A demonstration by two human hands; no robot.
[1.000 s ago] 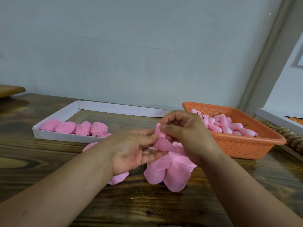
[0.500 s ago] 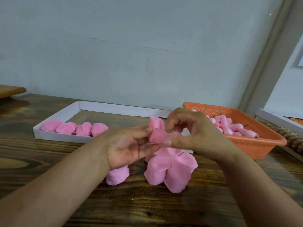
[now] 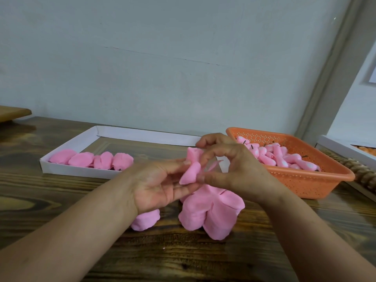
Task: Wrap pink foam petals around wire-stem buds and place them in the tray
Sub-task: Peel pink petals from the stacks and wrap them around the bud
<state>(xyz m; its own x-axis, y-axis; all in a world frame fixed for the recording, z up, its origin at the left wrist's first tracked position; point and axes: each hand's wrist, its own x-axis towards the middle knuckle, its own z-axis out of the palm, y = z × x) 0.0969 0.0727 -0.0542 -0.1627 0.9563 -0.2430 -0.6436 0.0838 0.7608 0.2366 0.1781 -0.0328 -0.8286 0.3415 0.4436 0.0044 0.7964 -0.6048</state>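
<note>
Both forearms reach in from the bottom corners and meet above the middle of the table (image 3: 61, 200). The left hand (image 3: 160, 184) lies palm up, its thumb and fingers pinching the lower part of a pink bud (image 3: 192, 167) that stands between the two hands. The right hand (image 3: 234, 171) arches over from 3 o'clock, fingers curled, with thumb and fingertips closed on a petal (image 3: 190, 176) being folded against the bud. Below the hands, at 6 o'clock, a cluster of pink petals (image 3: 211, 214) hangs down to the wood, and a single loose petal (image 3: 145, 221) lies at about 7 o'clock, partly hidden under the left wrist. The white tray (image 3: 67, 171) sits at 10 o'clock with four wrapped pink flowers (image 3: 91, 160) in a row along its near edge. An orange perforated basket (image 3: 305, 184) at 2 o'clock holds a heap of pink buds (image 3: 280, 157) with dark wire stems. The table is dark, glossy, grained wood against a pale wall (image 3: 162, 68); another white box (image 3: 341, 149) shows at the right edge.
</note>
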